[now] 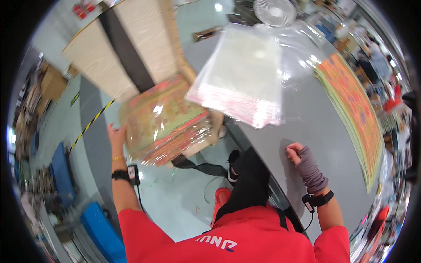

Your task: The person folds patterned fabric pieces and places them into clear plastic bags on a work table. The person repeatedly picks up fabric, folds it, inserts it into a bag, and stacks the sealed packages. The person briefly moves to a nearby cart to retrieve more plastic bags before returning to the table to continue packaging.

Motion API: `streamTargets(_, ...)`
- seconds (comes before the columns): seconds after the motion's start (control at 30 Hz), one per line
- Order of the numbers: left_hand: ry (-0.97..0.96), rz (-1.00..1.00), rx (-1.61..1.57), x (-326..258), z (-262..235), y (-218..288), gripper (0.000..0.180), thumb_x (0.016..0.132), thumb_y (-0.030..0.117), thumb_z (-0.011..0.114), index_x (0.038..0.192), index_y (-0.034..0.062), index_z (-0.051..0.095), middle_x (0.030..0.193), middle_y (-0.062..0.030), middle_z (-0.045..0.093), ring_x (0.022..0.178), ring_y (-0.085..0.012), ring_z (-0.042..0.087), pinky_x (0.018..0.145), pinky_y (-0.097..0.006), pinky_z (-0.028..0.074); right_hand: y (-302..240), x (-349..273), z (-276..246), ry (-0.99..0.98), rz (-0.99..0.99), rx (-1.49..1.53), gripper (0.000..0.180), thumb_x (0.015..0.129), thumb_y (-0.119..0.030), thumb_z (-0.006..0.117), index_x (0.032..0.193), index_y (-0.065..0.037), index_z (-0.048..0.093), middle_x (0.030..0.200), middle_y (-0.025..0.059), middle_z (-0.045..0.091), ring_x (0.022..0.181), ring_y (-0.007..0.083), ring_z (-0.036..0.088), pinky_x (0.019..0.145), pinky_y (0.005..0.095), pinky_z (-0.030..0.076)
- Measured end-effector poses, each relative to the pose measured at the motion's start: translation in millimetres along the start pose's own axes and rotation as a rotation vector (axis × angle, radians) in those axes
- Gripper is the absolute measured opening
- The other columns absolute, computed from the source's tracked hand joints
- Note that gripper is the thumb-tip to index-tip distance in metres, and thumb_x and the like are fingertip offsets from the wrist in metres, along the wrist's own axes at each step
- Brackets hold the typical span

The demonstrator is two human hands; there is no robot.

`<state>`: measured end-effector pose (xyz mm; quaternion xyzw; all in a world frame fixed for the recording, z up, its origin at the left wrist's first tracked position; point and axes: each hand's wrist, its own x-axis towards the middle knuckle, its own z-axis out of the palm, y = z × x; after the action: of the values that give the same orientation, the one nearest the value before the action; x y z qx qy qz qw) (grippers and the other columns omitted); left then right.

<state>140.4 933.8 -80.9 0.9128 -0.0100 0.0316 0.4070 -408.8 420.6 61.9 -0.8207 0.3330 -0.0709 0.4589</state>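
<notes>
Packs [162,116] in clear wrap are sitting piled on pale wood [147,26], maybe to stay flat. The left hand [116,135] is resting beside them, fingers spread; I cannot tell if it is touching. The right hand [295,153] is hanging curled, seemingly empty, over the grey table [307,122]. Clear bags [245,65] are lying there, probably for easy reach. Pale floor [162,197] is shining below.

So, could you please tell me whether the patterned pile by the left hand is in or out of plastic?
In plastic: glossy, crinkled clear film with bright reflections covers the patterned pile.
</notes>
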Motion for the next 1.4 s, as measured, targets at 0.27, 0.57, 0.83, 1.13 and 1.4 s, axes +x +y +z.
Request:
streamTargets(0.27,-0.510,-0.208,-0.621,1.1,-18.6,0.3,0.071,0.109,0.038,0.063,0.163,0.0044,0.032,0.152,-0.0139,0.054,0.136,-0.0272,0.056,0.115,-0.042,0.047,106.6,-129.7,-95.0,0.557,0.222,-0.324,0.016,0.104,-0.019,0.066,0.105,-0.003,0.067,0.089,0.0185,0.072,0.080,0.0329,0.070,0.075,0.0414,0.055)
streamTargets(0.57,-0.450,0.850,0.238,-183.4,50.9,197.9,0.032,0.106,0.021,0.058,0.131,0.0008,0.063,0.127,-0.0160,0.065,0.120,-0.0335,0.062,0.110,-0.044,0.048,200.5,-173.1,-111.4,0.839,0.043,-0.766,0.010,0.097,-0.013,0.068,0.097,-0.004,0.063,0.092,0.0184,0.062,0.094,0.0408,0.060,0.084,0.0526,0.049)
streamTargets(0.83,-1.227,0.669,0.476,-458.8,37.5,36.4,0.060,0.096,0.037,0.071,0.143,0.0030,0.054,0.127,-0.0233,0.067,0.115,-0.0440,0.066,0.099,-0.053,0.054,137.3,-72.7,-57.8,0.084,-0.588,-0.730,0.096,0.083,-0.045,0.084,0.157,0.002,0.044,0.169,0.0287,0.031,0.157,0.0516,0.026,0.127,0.0651,0.016)
streamTargets(1.13,-1.148,-0.222,0.310,-826.6,-91.2,-44.9,0.082,0.096,0.048,0.076,0.158,0.0050,0.043,0.144,-0.0277,0.061,0.131,-0.0457,0.061,0.109,-0.052,0.049,14.7,33.9,85.4,-0.159,-0.829,-0.817,0.074,0.077,-0.021,0.081,0.148,-0.022,0.060,0.174,0.0212,0.028,0.161,0.0467,0.023,0.128,0.0669,0.017)
streamTargets(1.4,-0.982,-0.271,0.139,-874.6,-27.5,-103.4,0.063,0.097,0.044,0.076,0.147,0.0112,0.057,0.132,-0.0227,0.070,0.125,-0.0437,0.065,0.104,-0.053,0.052,-18.6,38.0,121.2,-0.064,-0.960,-0.663,0.059,0.075,-0.010,0.074,0.132,-0.027,0.072,0.171,0.0177,0.032,0.158,0.0441,0.028,0.126,0.0630,0.025)
